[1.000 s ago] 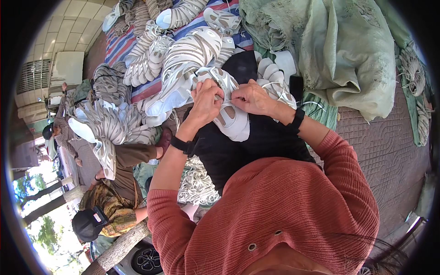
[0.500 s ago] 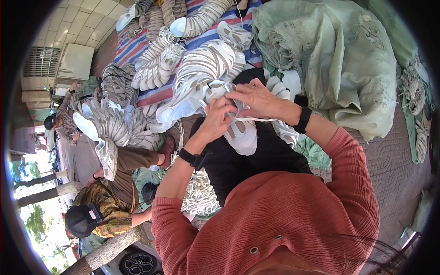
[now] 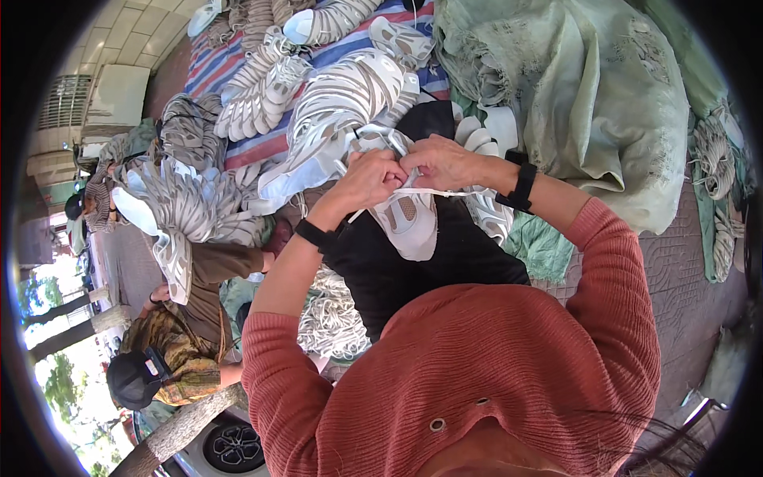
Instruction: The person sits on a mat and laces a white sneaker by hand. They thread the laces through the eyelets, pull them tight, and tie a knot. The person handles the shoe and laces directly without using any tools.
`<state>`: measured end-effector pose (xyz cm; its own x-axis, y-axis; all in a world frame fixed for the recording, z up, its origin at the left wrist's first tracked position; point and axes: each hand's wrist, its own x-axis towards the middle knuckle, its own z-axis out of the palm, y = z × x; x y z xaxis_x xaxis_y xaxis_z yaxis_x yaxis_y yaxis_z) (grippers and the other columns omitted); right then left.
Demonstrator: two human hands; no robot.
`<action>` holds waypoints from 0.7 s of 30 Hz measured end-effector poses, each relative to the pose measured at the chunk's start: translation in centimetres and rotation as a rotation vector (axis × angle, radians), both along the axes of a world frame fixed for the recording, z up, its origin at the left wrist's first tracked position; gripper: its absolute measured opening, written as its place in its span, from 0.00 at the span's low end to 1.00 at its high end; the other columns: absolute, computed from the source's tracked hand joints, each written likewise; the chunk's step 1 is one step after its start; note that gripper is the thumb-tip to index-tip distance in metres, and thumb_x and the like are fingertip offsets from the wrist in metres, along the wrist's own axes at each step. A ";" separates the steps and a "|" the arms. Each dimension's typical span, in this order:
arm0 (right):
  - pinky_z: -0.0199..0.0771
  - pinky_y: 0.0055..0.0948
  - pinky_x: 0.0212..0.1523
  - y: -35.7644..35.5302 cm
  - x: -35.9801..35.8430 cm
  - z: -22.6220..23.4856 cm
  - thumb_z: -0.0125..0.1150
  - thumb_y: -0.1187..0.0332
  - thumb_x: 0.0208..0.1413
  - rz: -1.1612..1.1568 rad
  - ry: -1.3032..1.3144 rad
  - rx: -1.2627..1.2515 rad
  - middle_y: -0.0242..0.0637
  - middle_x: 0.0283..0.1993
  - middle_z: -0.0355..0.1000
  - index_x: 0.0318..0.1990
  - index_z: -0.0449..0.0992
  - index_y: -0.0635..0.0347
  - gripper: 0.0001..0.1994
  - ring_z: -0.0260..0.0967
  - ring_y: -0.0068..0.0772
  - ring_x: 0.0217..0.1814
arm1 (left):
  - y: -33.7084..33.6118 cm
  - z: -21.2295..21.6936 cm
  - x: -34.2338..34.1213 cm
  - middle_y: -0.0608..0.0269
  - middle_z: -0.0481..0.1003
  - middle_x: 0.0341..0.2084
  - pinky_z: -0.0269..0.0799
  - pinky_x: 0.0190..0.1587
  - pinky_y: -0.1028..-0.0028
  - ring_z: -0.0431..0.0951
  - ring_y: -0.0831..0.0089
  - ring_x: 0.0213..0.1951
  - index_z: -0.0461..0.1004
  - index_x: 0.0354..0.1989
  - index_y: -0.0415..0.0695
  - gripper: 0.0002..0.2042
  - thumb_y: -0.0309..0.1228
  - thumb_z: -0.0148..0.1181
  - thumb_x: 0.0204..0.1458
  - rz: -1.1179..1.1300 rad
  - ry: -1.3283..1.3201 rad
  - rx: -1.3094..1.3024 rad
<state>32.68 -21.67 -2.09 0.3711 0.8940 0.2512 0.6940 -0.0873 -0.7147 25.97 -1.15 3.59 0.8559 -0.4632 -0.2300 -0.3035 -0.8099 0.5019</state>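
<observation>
A pale shoe upper point(image 3: 415, 230), white with beige mesh panels, lies over my black-trousered lap with its toe toward me. My left hand point(image 3: 370, 180) is closed at the upper's lacing edge, fingers curled inward. My right hand point(image 3: 442, 165) meets it there, thumb and fingers pinched together. A white shoelace point(image 3: 445, 192) runs across the upper just below both hands and trails right, under my right wrist. The fingertips and whatever lace end they pinch are partly hidden.
Strung bundles of shoe uppers point(image 3: 346, 87) lie ahead on a striped sheet point(image 3: 211, 67). White laces point(image 3: 334, 318) are heaped left of my lap. A big pale green sack point(image 3: 596, 103) stands at right. A seated person in a cap point(image 3: 135, 380) is close at left.
Both hands have drawn closer together over the upper, and their fingers are more tightly curled. My right hand has come down from its raised, spread pose. The view has shifted slightly.
</observation>
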 end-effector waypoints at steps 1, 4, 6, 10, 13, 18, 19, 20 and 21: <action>0.68 0.43 0.35 0.0 0.0 0.3 0.65 0.65 0.45 -0.001 0.039 0.000 0.39 0.30 0.70 0.37 0.76 0.50 0.10 0.71 0.45 0.35 | 0.1 0.1 0.2 0.63 0.74 0.32 0.60 0.48 0.65 0.74 0.64 0.40 0.81 0.33 0.45 0.07 0.25 0.59 0.46 0.017 0.041 -0.023; 0.68 0.42 0.36 0.3 0.3 0.7 0.66 0.65 0.45 0.046 0.112 0.014 0.39 0.30 0.69 0.36 0.75 0.51 0.10 0.71 0.44 0.35 | 0.4 -0.2 0.4 0.61 0.74 0.32 0.62 0.45 0.63 0.75 0.61 0.38 0.80 0.32 0.43 0.05 0.24 0.62 0.45 0.032 0.058 -0.060; 0.66 0.42 0.36 0.3 0.4 0.9 0.66 0.66 0.45 0.073 0.113 -0.001 0.37 0.30 0.67 0.37 0.73 0.51 0.11 0.69 0.43 0.33 | 0.4 -0.1 0.2 0.60 0.74 0.32 0.64 0.43 0.63 0.75 0.60 0.38 0.78 0.30 0.43 0.04 0.25 0.63 0.45 -0.022 -0.064 -0.006; 0.61 0.40 0.40 0.0 0.6 1.1 0.62 0.65 0.47 0.134 0.094 -0.044 0.34 0.30 0.64 0.39 0.71 0.51 0.11 0.66 0.40 0.37 | 1.4 0.6 0.3 0.61 0.73 0.32 0.66 0.43 0.59 0.76 0.59 0.38 0.77 0.31 0.46 0.04 0.27 0.59 0.48 -0.044 -0.299 0.132; 0.56 0.36 0.43 -0.6 0.7 1.8 0.59 0.70 0.48 0.152 0.072 -0.112 0.33 0.32 0.62 0.39 0.70 0.52 0.10 0.63 0.36 0.39 | 9.5 5.1 2.7 0.57 0.74 0.32 0.72 0.32 0.59 0.77 0.53 0.28 0.75 0.35 0.46 0.07 0.23 0.58 0.47 0.226 -0.686 0.410; 0.54 0.34 0.44 0.2 1.3 2.6 0.54 0.74 0.47 0.223 0.031 -0.176 0.35 0.33 0.61 0.38 0.70 0.53 0.10 0.62 0.35 0.40 | 44.5 28.0 -3.6 0.56 0.80 0.33 0.74 0.33 0.60 0.81 0.60 0.31 0.77 0.42 0.42 0.13 0.32 0.59 0.48 0.495 -1.303 0.664; 0.54 0.35 0.44 0.3 1.4 2.8 0.54 0.75 0.46 0.230 0.036 -0.167 0.35 0.33 0.61 0.38 0.70 0.53 0.10 0.62 0.35 0.41 | 49.6 32.7 -8.4 0.56 0.80 0.32 0.74 0.33 0.60 0.80 0.60 0.31 0.77 0.43 0.42 0.13 0.32 0.59 0.49 0.673 -1.266 0.835; 0.55 0.35 0.44 0.4 1.3 2.7 0.53 0.75 0.46 0.229 0.046 -0.153 0.36 0.34 0.61 0.38 0.70 0.53 0.10 0.62 0.35 0.41 | 52.9 37.0 -12.7 0.55 0.80 0.32 0.74 0.33 0.60 0.80 0.60 0.30 0.77 0.43 0.42 0.14 0.33 0.59 0.49 0.827 -1.220 0.994; 0.55 0.35 0.44 0.4 1.3 2.4 0.53 0.75 0.46 0.230 0.053 -0.149 0.36 0.34 0.61 0.38 0.69 0.53 0.10 0.62 0.36 0.41 | 55.4 40.4 -17.6 0.55 0.80 0.32 0.74 0.32 0.60 0.80 0.60 0.30 0.77 0.44 0.42 0.14 0.33 0.59 0.50 0.964 -1.139 1.152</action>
<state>33.94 -21.28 0.32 0.1630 0.9819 0.0963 0.6697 -0.0385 -0.7417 8.34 54.30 43.96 0.6410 0.1512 0.7525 0.6478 -0.6324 -0.4247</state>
